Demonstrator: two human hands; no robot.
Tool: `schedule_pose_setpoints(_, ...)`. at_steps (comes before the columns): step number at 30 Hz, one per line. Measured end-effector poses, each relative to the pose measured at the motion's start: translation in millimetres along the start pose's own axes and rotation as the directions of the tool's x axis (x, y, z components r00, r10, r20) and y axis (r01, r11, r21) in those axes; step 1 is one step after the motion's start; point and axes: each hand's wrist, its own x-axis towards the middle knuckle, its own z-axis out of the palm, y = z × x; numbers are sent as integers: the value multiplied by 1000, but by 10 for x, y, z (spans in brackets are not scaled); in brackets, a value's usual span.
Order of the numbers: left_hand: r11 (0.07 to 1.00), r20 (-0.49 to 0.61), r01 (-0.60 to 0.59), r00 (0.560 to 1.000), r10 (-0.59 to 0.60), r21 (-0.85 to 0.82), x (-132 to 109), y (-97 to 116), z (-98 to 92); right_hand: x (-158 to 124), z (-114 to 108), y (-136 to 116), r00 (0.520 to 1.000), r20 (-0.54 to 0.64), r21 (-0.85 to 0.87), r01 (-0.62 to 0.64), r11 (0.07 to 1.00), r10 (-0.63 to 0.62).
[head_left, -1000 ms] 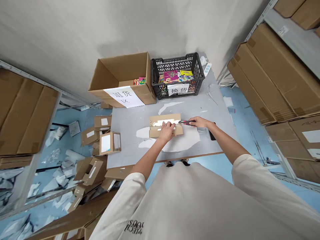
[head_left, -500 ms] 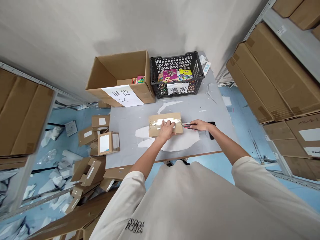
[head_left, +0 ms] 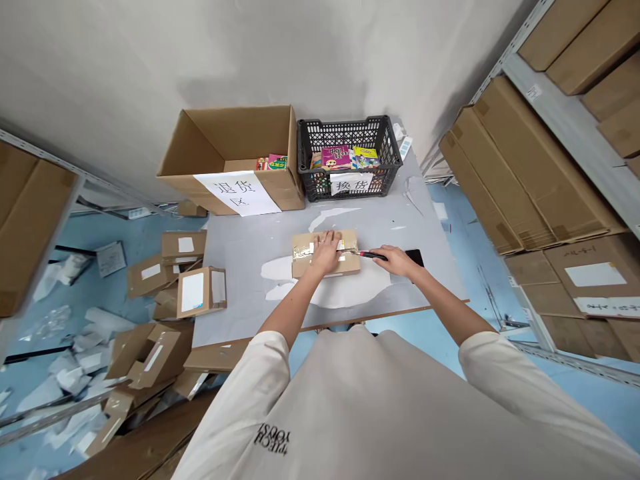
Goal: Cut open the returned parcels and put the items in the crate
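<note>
A small taped cardboard box (head_left: 300,267) lies on the table in front of me. My left hand (head_left: 326,252) is open and rests on top of it, fingers spread and pressing on the lid. Beside its right end, my right hand (head_left: 396,260) is closed around a slim black-and-red utility knife (head_left: 373,255). The knife's metal blade points left and reaches over the box's taped top near my left hand. How deep the blade sits cannot be made out. A black phone (head_left: 415,258) lies just behind my right hand, partly covered by it.
An open carton (head_left: 170,190) and a black plastic crate (head_left: 350,193), both with books inside and paper signs, stand along the table's back. Torn white paper (head_left: 370,287) lies under the box. Parcels (head_left: 195,290) pile up left; shelves with cartons (head_left: 545,173) flank me.
My left hand has shifted farther back on the box. The knife has moved left, its blade now over the box top. The view has shifted slightly.
</note>
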Motion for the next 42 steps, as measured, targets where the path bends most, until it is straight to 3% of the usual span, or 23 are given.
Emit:
schedule_pose_setpoints(4, 999, 2, 31, 1000, -31, -14, -8, -23, 71, -27, 76, -36, 1000, -10, -168, -2, 986, 0)
schedule_pose_setpoints(10, 1000, -83, -1, 997, 2, 4, -74, 12, 124, -42, 144, 8, 999, -37, -169, 2, 986, -8)
schedule_pose_setpoints(23, 1000, -115, -1, 993, 3, 20, -65, -49, 229, -96, 486, 32, 974, -228, -227, -67, 972, 14)
schedule_pose_setpoints(30, 999, -116, 18, 993, -14, 35, -101, -47, 213, -94, 378, 253, 947, -318, -189, -117, 975, 52)
schedule_pose_setpoints(38, 1000, -114, 22, 993, -19, 20, -120, -3, 152, 368, 227, 238, 934, -327, -50, -170, 984, 145)
schedule_pose_setpoints(42, 998, -114, 57, 992, -56, 6, -301, -82, 42, 740, 186, 99, 942, -315, 97, -87, 992, 114)
